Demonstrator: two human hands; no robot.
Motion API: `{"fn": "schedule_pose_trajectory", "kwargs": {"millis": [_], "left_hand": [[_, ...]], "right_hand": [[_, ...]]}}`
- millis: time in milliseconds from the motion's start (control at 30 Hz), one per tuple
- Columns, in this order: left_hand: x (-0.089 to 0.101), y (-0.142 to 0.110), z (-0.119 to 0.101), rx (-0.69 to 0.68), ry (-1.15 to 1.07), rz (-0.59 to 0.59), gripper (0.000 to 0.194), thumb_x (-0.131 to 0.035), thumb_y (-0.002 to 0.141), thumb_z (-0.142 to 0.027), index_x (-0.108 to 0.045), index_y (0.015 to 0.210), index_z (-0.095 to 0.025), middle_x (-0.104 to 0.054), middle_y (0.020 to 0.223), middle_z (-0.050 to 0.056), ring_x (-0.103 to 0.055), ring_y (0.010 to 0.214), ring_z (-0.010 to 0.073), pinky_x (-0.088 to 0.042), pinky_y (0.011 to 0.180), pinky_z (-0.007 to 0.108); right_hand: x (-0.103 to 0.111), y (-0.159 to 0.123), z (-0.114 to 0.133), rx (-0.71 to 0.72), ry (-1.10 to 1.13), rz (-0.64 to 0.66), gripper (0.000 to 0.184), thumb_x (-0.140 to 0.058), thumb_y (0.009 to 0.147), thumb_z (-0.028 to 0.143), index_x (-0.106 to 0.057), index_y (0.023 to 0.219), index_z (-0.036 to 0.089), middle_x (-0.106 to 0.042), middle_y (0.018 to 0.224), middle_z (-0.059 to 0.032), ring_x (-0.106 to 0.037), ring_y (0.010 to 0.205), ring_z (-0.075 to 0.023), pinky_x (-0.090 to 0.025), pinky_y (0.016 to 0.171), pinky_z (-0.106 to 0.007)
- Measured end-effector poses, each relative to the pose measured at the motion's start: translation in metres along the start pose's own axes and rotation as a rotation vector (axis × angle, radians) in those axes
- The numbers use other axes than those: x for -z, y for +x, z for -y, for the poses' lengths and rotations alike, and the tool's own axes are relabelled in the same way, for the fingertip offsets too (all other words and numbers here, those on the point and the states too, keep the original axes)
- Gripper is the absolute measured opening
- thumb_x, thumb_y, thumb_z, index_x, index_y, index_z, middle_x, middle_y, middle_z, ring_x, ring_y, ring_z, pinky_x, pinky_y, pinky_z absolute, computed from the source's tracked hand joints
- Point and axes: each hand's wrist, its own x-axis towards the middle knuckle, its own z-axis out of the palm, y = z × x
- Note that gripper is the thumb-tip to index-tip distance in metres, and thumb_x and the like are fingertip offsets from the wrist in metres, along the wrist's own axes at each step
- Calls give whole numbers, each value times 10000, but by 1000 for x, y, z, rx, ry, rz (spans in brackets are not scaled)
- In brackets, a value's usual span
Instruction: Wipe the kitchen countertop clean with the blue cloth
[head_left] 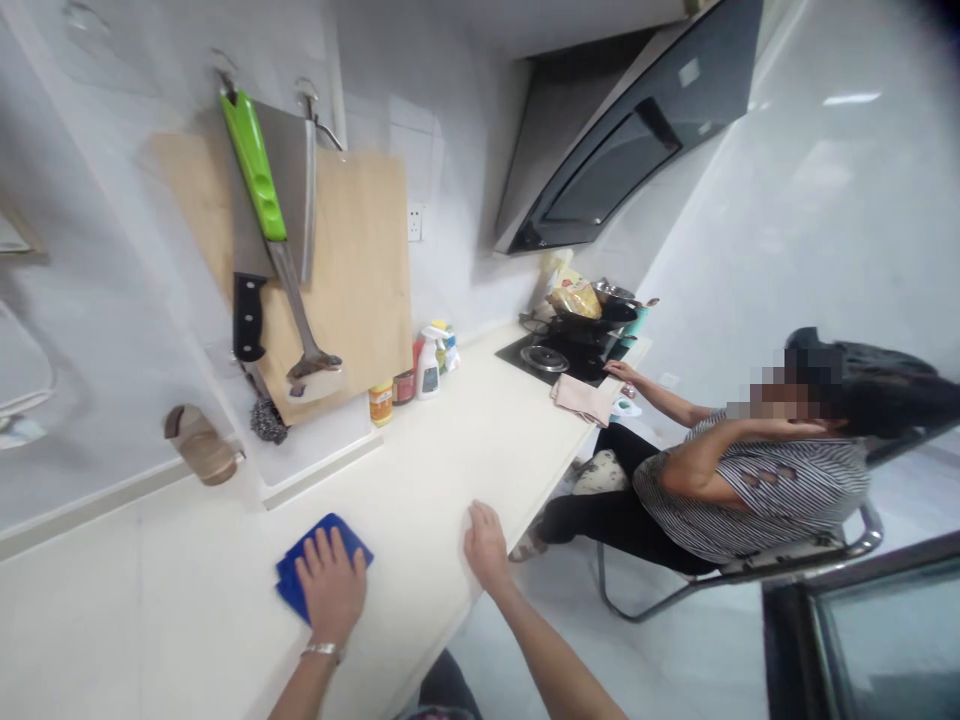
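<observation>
My left hand [334,590] lies flat on a folded blue cloth [292,570], fingers spread, with the cloth pressed against the white countertop [420,480]. A silver bracelet [321,650] circles that wrist. Near the counter's front edge rests my right hand [486,545], its fingers curled in and together; no object shows in it. Part of the cloth is hidden under my left palm.
A spray bottle [428,365] and a yellow-labelled jar [381,402] stand by the wall. A cleaver [274,190] and green-handled spatula [259,180] hang before a cutting board [360,270]. A seated person [750,480] is beside the cooktop [544,358]; a pink cloth [583,398] lies nearby.
</observation>
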Motion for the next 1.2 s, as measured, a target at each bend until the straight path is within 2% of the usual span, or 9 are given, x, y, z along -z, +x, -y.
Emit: {"fn": "schedule_pose_trajectory", "kwargs": {"millis": [100,200,300,400,567,667,767,933,1200], "left_hand": [[-6,-9,-33,-133,-44,88,614,-371,939,-384,-471,1446,-52,-414,1533,243,-315,1456,408,-239,1180,621],[-5,-10,-33,-242,-121,209,583,-424,931,-390,-478,1456,-143,-417,1551,180,-364,1446,351,-298,1180,566],[6,-8,8,-303,-181,269,567,-380,962,-403,-431,1487,-195,-401,1573,127,-358,1460,277,-326,1184,501],[24,-13,75,-212,-159,257,564,-367,968,-415,-436,1482,-195,-413,1563,138,-347,1466,278,-332,1178,515],[58,-33,170,165,-32,140,600,-336,963,-412,-451,1458,-93,-418,1535,225,-322,1469,349,-275,1176,600],[72,-48,194,295,19,83,637,-293,966,-429,-444,1454,-47,-383,1543,256,-258,1489,382,-236,1178,631],[79,-62,197,304,21,49,625,-306,952,-408,-473,1431,-42,-383,1546,248,-238,1496,383,-236,1177,641],[79,-69,190,297,30,-2,602,-336,940,-370,-477,1426,-44,-383,1551,234,-219,1503,379,-234,1180,639],[76,-70,196,254,64,-54,578,-315,958,-379,-496,1409,-67,-425,1534,218,-209,1509,365,-258,1185,603]], "right_hand": [[-1,-1,-2,21,-10,0,487,-394,807,81,-565,1258,145,-589,1285,-125,-473,1260,-227,-455,1112,-428],[0,-6,-9,50,-11,5,481,-383,819,98,-555,1267,131,-584,1286,-144,-469,1265,-246,-463,1096,-455],[1,-10,-11,89,11,26,490,-373,830,118,-530,1294,112,-562,1303,-179,-453,1291,-281,-460,1078,-518],[0,-10,7,141,51,54,522,-376,855,152,-463,1368,110,-499,1383,-202,-411,1347,-307,-447,1067,-565],[-10,-12,97,321,175,133,507,-334,932,219,-421,1427,149,-455,1469,-174,-363,1410,-280,-405,1112,-544],[-17,-19,151,357,125,283,512,-320,951,239,-429,1444,153,-404,1533,-170,-267,1476,-300,-289,1172,-590],[-22,-27,179,364,28,422,544,-361,957,312,-399,1484,179,-299,1601,-174,-188,1508,-338,-200,1182,-645],[-21,-28,176,405,-50,493,576,-398,956,367,-341,1522,276,-236,1633,-140,-196,1508,-342,-200,1168,-661],[-31,4,123,392,-151,438,558,-382,957,360,-367,1509,283,-268,1627,-111,-241,1499,-301,-262,1169,-594]]}}
